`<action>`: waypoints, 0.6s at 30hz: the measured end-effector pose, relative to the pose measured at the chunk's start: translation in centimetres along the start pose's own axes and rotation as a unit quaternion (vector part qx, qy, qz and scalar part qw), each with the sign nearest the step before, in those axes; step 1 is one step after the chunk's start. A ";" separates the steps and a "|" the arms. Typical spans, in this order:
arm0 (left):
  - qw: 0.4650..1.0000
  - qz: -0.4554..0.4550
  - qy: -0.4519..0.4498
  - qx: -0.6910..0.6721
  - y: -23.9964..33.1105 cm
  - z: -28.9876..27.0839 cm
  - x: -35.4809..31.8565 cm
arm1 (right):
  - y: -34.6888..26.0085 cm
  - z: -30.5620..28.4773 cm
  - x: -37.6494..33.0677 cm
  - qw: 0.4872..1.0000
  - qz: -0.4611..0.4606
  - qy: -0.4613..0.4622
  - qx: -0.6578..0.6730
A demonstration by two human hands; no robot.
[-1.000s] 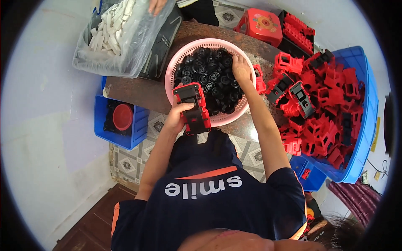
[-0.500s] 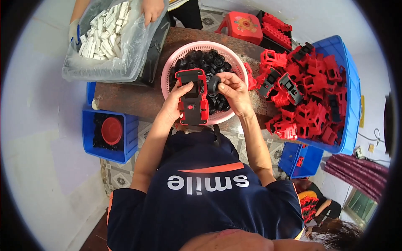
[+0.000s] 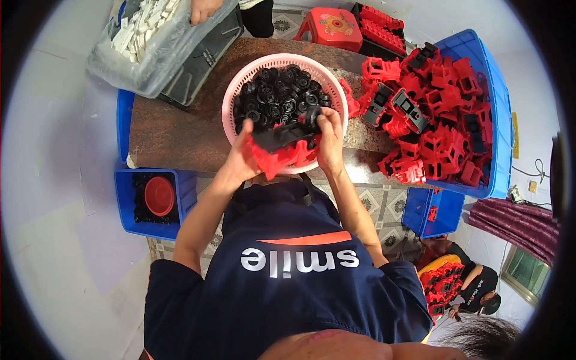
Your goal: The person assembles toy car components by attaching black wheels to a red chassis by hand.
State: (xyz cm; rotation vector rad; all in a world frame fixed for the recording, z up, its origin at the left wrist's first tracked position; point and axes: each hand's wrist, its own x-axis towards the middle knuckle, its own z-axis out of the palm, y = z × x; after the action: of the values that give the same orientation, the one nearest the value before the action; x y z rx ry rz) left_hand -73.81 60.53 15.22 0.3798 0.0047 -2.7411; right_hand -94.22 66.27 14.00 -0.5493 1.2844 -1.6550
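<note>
Over a pink round basket [image 3: 230, 86] full of black toy wheels [image 3: 288, 107], I hold a red toy car body with a black underside [image 3: 281, 139]. It lies tilted crosswise, smeared by motion. My left hand [image 3: 241, 157] grips its left end, thumb pointing up. My right hand [image 3: 330, 141] is at its right end, with thumb and fingers closed around a black wheel [image 3: 312, 117]. Whether that wheel sits fully on the car's axle I cannot tell.
A blue crate [image 3: 501, 126] of red car bodies stands right on the stone-topped table [image 3: 174, 135]. Far left, another person's hand [image 3: 205, 8] holds a plastic-lined bin [image 3: 198, 60] of white pieces. A red stool [image 3: 333, 27] stands beyond; below left, a blue bin [image 3: 147, 231] holds a red bowl.
The car body has swung from upright to crosswise and tilted, its red side now toward me. My right hand moved slightly inward with the wheel. The bin of white pieces has tipped and shifted.
</note>
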 end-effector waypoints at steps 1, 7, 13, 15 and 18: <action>0.995 0.074 0.065 -0.029 -0.9 0.3 -0.8 | -0.5 0.6 -0.5 0.997 0.008 0.075 0.019; 0.860 0.324 0.091 0.383 -5.7 -0.5 0.6 | 2.0 3.2 -1.3 0.971 -0.028 0.235 0.042; 0.802 0.381 0.250 0.387 -1.3 4.8 3.1 | -0.6 2.8 -2.5 0.995 -0.020 0.090 -0.028; 0.796 0.373 0.261 0.398 -0.8 5.4 2.7 | -2.7 1.4 -2.0 0.998 -0.013 0.061 0.027; 0.787 0.379 0.245 0.421 -1.0 5.6 2.9 | -4.3 0.0 -2.5 0.995 -0.009 -0.085 0.043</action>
State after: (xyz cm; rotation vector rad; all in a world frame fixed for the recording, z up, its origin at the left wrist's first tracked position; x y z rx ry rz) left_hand -78.27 60.09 19.84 1.0421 -1.0192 -1.6332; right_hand -94.75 68.47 18.43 -0.6371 1.0819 -1.6326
